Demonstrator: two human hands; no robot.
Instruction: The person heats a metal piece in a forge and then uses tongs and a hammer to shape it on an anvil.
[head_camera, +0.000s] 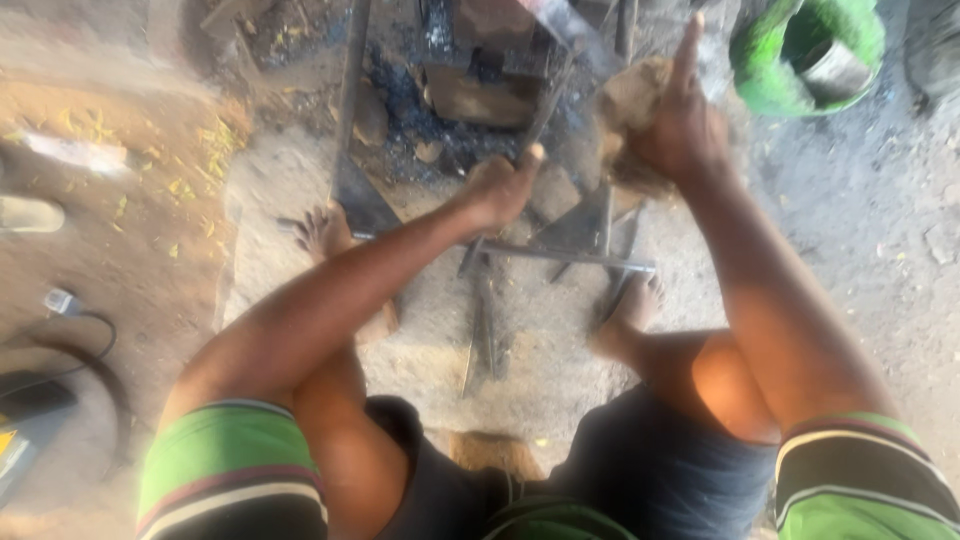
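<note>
My left hand is curled into a fist at the centre, thumb up, and seems to grip the lower end of a thin dark metal bar that slants up and to the right. My right hand is further right and higher. It clasps a blurred brown lump, with the forefinger pointing straight up. Under both hands a welded metal frame of angle bars and flat plates lies on the sandy ground. My bare feet rest at either side of it.
A green bucket with a metal tin inside stands at the top right. Dark blocks and black ash lie beyond the frame. A long metal strip runs up on the left. A black cable and a sandal lie at the far left.
</note>
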